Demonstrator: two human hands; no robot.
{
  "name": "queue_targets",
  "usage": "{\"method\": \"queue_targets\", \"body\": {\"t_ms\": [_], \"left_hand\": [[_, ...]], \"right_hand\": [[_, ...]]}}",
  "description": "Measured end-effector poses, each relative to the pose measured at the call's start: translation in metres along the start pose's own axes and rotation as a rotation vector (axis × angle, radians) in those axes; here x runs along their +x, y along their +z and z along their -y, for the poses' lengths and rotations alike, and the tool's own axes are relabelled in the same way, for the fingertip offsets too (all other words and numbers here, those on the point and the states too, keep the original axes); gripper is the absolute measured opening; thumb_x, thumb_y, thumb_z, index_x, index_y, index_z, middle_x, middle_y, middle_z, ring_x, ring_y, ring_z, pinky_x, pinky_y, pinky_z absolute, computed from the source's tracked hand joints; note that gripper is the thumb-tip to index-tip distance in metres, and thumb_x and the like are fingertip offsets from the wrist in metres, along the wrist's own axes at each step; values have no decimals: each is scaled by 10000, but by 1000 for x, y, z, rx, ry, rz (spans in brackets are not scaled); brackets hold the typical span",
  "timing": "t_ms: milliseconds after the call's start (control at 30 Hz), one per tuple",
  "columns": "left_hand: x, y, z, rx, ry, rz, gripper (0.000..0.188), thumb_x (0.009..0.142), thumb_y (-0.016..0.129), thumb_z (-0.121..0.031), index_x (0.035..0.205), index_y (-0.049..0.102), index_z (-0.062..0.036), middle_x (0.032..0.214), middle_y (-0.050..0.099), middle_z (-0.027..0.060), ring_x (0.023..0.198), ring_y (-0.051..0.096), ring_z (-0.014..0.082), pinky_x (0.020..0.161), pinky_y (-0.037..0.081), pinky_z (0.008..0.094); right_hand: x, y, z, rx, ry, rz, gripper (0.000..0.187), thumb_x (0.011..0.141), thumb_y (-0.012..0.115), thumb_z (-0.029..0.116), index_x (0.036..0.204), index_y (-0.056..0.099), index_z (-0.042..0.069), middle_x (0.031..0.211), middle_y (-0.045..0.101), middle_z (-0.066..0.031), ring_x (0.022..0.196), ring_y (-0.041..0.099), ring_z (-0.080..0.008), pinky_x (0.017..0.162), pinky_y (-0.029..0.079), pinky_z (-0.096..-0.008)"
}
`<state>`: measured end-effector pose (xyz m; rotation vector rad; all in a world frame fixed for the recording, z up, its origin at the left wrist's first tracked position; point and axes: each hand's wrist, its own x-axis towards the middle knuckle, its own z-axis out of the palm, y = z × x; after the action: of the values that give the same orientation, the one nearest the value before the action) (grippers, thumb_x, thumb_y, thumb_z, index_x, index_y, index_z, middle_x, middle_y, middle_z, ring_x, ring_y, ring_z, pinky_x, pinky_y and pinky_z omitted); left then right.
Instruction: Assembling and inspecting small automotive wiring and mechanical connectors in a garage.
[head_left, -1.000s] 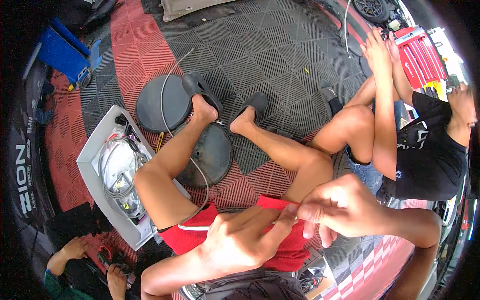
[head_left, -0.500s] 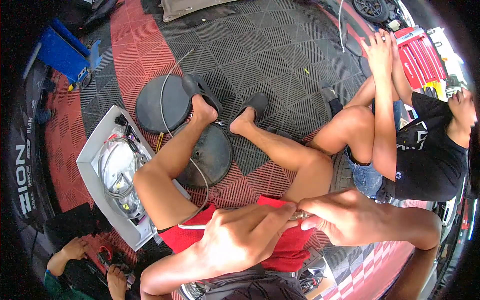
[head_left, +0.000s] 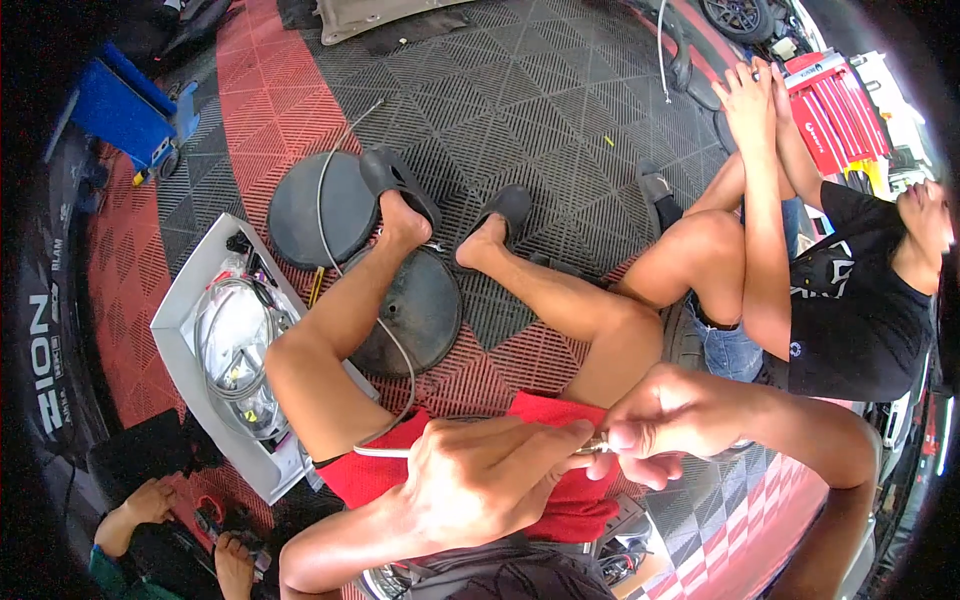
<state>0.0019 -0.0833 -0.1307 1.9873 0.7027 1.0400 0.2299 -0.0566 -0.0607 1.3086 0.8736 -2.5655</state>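
Tiled floor (head_left: 540,110) below, left hand (head_left: 485,472) and right hand (head_left: 675,415) pinch a fitting (head_left: 598,444).

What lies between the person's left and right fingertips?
A small metallic piece lies between the fingertips of the left hand and right hand, seen in the head view.

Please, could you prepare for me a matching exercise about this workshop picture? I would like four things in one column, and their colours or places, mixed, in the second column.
Things:
1. metal piece
2. open box
3. cart
4. tool chest

Colours or places:
A. red
B. blue
C. white
D. at the fingertips of the left hand and right hand

Right pairs: 1-D, 2-C, 3-B, 4-A
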Motion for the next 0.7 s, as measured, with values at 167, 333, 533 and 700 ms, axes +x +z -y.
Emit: {"method": "queue_targets", "body": {"t_ms": [167,333,533,700], "left_hand": [[2,0,-3,62,-16,-64,284,713,817,-86,941,682,14,725,705,110,556,683,188,472,542,276],[5,-3,-3,101,-18,-53,296,714,812,-71,964,677,13,740,711,105,560,683,177,468,535,261],[5,-3,1,83,-3,-50,297,728,803,-71,982,672,14,766,719,110,578,692,185,480,546,269],[5,-4,0,37,-31,-51,280,734,801,-79,963,670,14,779,720,117,607,704,193,497,559,276]], "right_hand": [[3,5,-9,-211,-357,-411,225,909,681,175,1001,679,-31,746,670,-52,562,579,-78,495,469,-210],[2,21,-23,-634,-739,-618,240,867,688,50,1072,640,-66,822,701,-122,658,690,-142,551,547,-261],[6,18,-29,-1100,-1031,-704,380,784,705,-22,1140,582,-71,779,631,-127,619,644,-210,521,508,-299],[8,20,-23,-1318,-1048,-703,362,755,693,-38,1085,549,-74,723,553,-94,575,589,-200,505,485,-325]]}}
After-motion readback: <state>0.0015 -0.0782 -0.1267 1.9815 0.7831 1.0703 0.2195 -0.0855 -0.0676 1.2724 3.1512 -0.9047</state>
